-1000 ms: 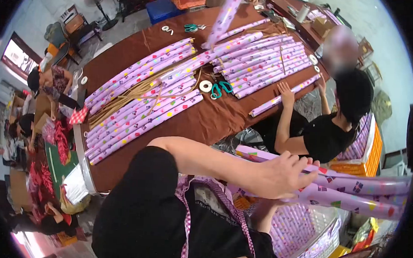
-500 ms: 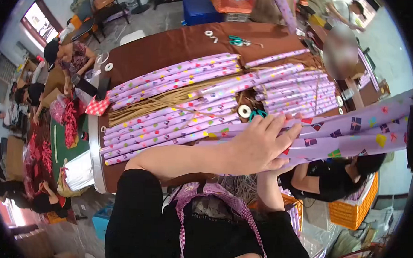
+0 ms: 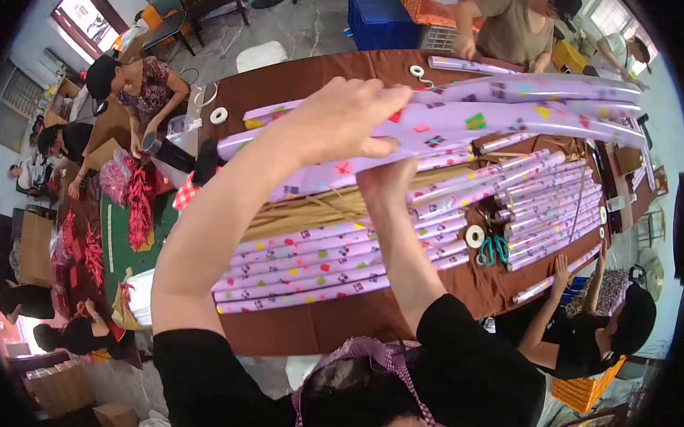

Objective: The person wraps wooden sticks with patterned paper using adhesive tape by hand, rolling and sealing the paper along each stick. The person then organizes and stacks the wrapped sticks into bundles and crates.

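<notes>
Several lilac patterned rolls are held together above the far side of the table. My left hand lies over their near part from above, thumb and fingers around them. Under the bundle, my right hand grips from below, its fingers mostly hidden. Beneath lie rows of similar rolls on a brown cloth, with brown paper strips between them. A white tape roll and teal scissors are to the right of these rows.
A co-worker handles a roll at the right edge. Another person stands across the table, and one works at the left. A second tape roll lies at the far left. A blue crate stands beyond the table.
Both my hands have lifted the bundle of rolls from the near right side, leftward and away over the table. The view has shifted with them.
</notes>
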`<state>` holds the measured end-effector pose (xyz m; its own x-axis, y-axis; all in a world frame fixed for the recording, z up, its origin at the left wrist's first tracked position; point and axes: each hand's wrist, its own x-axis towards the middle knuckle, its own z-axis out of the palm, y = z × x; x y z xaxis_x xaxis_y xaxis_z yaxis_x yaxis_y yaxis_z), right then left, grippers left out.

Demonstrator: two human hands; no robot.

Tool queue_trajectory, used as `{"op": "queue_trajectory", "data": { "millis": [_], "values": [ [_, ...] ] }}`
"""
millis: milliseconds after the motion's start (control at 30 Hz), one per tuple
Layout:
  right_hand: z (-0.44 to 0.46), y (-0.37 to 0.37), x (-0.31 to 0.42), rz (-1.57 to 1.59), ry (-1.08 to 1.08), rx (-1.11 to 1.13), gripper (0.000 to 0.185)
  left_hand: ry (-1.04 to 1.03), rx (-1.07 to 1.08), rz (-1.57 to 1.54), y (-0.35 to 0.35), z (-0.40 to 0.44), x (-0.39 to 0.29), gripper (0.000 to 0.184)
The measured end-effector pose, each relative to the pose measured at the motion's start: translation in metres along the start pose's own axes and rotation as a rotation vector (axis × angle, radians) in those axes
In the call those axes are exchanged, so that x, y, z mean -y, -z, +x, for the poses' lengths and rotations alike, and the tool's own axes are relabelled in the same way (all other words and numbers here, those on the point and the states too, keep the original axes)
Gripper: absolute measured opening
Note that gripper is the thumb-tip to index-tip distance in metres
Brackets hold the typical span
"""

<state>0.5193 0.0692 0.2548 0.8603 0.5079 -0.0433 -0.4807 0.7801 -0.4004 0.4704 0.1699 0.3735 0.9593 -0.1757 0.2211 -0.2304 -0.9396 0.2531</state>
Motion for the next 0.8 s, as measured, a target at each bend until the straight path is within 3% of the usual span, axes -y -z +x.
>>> {"op": "queue_trajectory", "data": {
  "millis": [267, 433, 633, 800],
  "values": [
    [0.077, 0.036, -0.119, 0.284, -0.154, 0.172, 0.040, 0.171, 0.136, -0.120, -0.045, -0.017, 0.144, 0.066],
    [0.105, 0.068, -0.170, 0.344, -0.168, 0.025, 0.042, 0.163, 0.182, -0.158, -0.085, -0.015, 0.201, 0.064],
    [0.134, 0.079, -0.214, 0.381, -0.214, -0.121, 0.045, 0.314, 0.485, -0.247, -0.093, 0.001, 0.252, 0.058],
    [0.143, 0.086, -0.234, 0.326, -0.206, -0.173, 0.045, 0.343, 0.495, -0.347, -0.111, -0.006, 0.285, 0.063]
  ]
}}
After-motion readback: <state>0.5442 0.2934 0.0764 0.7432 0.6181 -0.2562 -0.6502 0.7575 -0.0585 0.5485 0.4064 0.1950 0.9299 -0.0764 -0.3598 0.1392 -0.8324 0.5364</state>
